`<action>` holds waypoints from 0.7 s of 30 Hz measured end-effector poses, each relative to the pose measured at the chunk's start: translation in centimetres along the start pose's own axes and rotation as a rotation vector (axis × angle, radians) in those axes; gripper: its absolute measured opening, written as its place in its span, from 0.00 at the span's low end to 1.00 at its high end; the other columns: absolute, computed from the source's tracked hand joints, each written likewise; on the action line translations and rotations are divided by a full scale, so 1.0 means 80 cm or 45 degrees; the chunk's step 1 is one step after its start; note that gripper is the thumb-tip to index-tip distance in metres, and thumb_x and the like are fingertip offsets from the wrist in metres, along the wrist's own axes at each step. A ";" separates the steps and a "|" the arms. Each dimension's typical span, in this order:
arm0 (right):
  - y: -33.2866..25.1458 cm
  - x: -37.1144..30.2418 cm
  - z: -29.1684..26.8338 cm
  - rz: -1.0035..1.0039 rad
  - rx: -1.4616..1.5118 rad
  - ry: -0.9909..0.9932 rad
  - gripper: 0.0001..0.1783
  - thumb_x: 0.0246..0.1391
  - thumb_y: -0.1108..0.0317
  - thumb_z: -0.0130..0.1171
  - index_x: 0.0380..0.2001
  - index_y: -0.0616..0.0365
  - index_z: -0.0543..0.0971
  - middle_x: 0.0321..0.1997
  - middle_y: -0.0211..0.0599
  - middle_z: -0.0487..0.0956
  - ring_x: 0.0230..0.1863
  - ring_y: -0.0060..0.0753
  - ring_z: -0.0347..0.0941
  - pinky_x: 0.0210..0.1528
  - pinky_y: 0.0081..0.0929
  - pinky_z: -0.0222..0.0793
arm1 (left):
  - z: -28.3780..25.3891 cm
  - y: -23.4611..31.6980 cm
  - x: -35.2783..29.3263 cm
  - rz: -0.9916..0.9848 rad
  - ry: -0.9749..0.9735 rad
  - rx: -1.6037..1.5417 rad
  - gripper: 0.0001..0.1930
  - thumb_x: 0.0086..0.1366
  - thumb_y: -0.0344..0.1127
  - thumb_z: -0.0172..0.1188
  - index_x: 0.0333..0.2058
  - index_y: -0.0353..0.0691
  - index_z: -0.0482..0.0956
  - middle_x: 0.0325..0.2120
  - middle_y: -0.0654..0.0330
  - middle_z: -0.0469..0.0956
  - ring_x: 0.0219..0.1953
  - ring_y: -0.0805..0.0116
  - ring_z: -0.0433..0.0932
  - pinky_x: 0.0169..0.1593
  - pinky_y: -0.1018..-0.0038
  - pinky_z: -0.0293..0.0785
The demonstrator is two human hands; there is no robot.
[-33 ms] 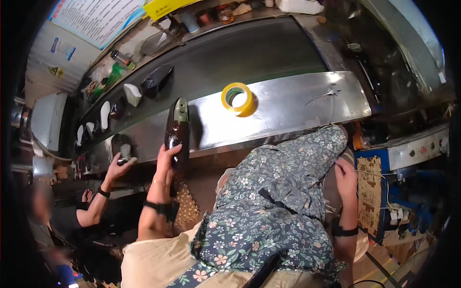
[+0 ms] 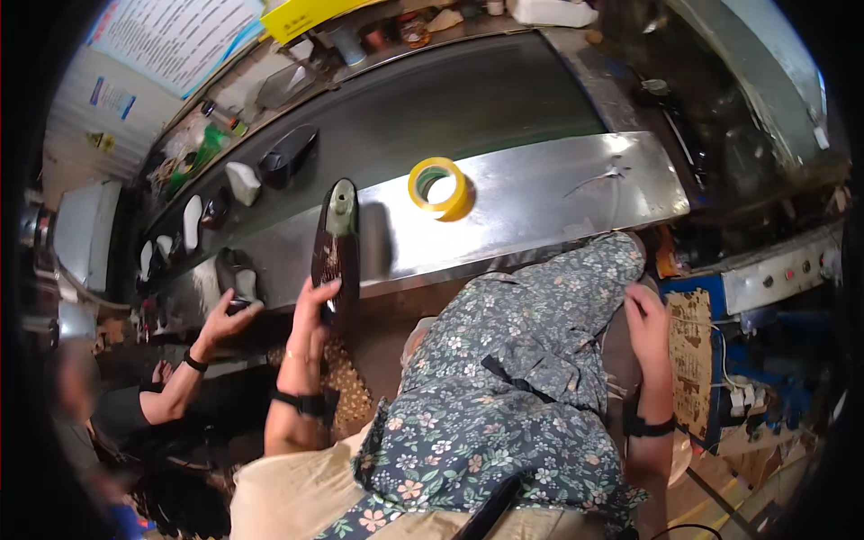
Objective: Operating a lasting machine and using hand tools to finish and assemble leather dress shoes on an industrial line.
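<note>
My left hand [image 2: 310,306] grips the near end of a dark brown shoe [image 2: 331,261], its thumb lying across the upper. A pale green shoe last shows in the shoe's opening at the far end. The shoe is held upright at the front edge of the metal ledge [image 2: 531,180]. My right hand [image 2: 648,324] hangs at the right, beside my apron-covered knee, with nothing seen in it and its fingers loosely apart. A yellow roll of tape [image 2: 418,200] lies on the ledge to the right of the shoe.
At left, a co-worker's hand [image 2: 223,322] is at another dark shoe [image 2: 236,270]. Several shoes and pale lasts [image 2: 243,183] line the dark conveyor belt [image 2: 468,103]. A blue machine with a knobbed panel [image 2: 778,277] stands on the right. A floral apron [image 2: 495,387] covers my lap.
The view has shifted slightly. The co-worker's shoe sits a little further right and its hand looks more open. My hands hold nearly the same places.
</note>
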State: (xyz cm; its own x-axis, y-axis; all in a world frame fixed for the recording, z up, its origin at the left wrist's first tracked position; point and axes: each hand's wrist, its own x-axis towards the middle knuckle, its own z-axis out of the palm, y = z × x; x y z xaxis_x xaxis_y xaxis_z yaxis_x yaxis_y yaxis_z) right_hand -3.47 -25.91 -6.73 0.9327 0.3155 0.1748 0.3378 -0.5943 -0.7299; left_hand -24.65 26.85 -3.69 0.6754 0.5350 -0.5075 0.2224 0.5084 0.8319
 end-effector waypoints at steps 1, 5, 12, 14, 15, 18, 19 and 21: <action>-0.043 0.025 -0.004 0.012 0.171 -0.007 0.10 0.55 0.74 0.60 0.40 0.66 0.81 0.46 0.48 0.82 0.49 0.43 0.78 0.51 0.33 0.72 | 0.015 -0.009 -0.016 0.078 -0.223 -0.088 0.25 0.50 0.26 0.67 0.49 0.36 0.73 0.38 0.58 0.81 0.37 0.65 0.81 0.44 0.73 0.79; -0.185 0.078 -0.008 -0.401 0.754 0.050 0.28 0.50 0.63 0.70 0.54 0.58 0.77 0.56 0.47 0.78 0.55 0.46 0.75 0.57 0.34 0.70 | 0.153 -0.070 -0.046 -0.412 -1.006 -0.764 0.33 0.64 0.46 0.57 0.62 0.33 0.63 0.58 0.46 0.70 0.57 0.51 0.73 0.64 0.59 0.67; -0.178 0.065 -0.064 -0.801 -0.193 0.425 0.23 0.42 0.53 0.71 0.36 0.59 0.82 0.41 0.43 0.83 0.37 0.45 0.80 0.39 0.32 0.77 | 0.423 -0.058 -0.050 -0.031 -1.440 -0.087 0.36 0.74 0.62 0.32 0.57 0.34 0.71 0.47 0.56 0.78 0.47 0.67 0.78 0.52 0.73 0.74; -0.155 0.047 -0.040 -0.702 -0.335 0.385 0.21 0.43 0.53 0.70 0.34 0.58 0.82 0.36 0.40 0.83 0.35 0.44 0.80 0.36 0.34 0.76 | 0.465 -0.077 -0.055 -0.180 -1.280 0.391 0.28 0.75 0.56 0.39 0.43 0.37 0.79 0.38 0.62 0.79 0.39 0.74 0.76 0.45 0.76 0.74; -0.146 0.043 -0.048 -0.598 -0.256 0.328 0.19 0.45 0.53 0.69 0.34 0.57 0.82 0.34 0.41 0.83 0.35 0.45 0.80 0.36 0.35 0.75 | 0.479 -0.092 -0.056 -0.288 -1.241 0.373 0.25 0.75 0.54 0.41 0.43 0.37 0.79 0.38 0.62 0.79 0.39 0.73 0.76 0.44 0.76 0.74; -0.132 0.035 -0.071 -0.359 -0.187 0.162 0.17 0.48 0.54 0.67 0.34 0.57 0.83 0.33 0.42 0.82 0.35 0.47 0.80 0.36 0.36 0.75 | 0.496 -0.114 -0.071 -0.400 -1.206 0.345 0.22 0.74 0.50 0.45 0.43 0.36 0.79 0.37 0.61 0.79 0.39 0.73 0.76 0.43 0.75 0.74; -0.133 0.033 -0.076 -0.239 -0.178 0.050 0.17 0.50 0.54 0.67 0.34 0.56 0.83 0.32 0.42 0.82 0.36 0.48 0.79 0.36 0.37 0.75 | 0.496 -0.114 -0.077 -0.391 -1.196 0.337 0.21 0.74 0.49 0.46 0.43 0.35 0.79 0.37 0.60 0.78 0.39 0.73 0.76 0.43 0.75 0.74; -0.126 0.041 -0.073 -0.120 -0.136 0.043 0.18 0.50 0.53 0.66 0.36 0.56 0.83 0.34 0.45 0.82 0.37 0.51 0.79 0.38 0.39 0.74 | 0.501 -0.151 -0.025 -0.226 -1.326 0.413 0.22 0.74 0.48 0.45 0.47 0.35 0.77 0.40 0.59 0.78 0.41 0.71 0.76 0.47 0.75 0.73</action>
State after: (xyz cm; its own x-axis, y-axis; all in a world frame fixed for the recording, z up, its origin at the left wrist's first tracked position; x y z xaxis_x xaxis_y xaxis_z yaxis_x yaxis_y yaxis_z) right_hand -3.08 -23.26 5.05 0.8992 0.3496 0.2630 0.4341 -0.6392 -0.6348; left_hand -0.51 -7.39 -3.69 0.8434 -0.4356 -0.3145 0.4453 0.2392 0.8628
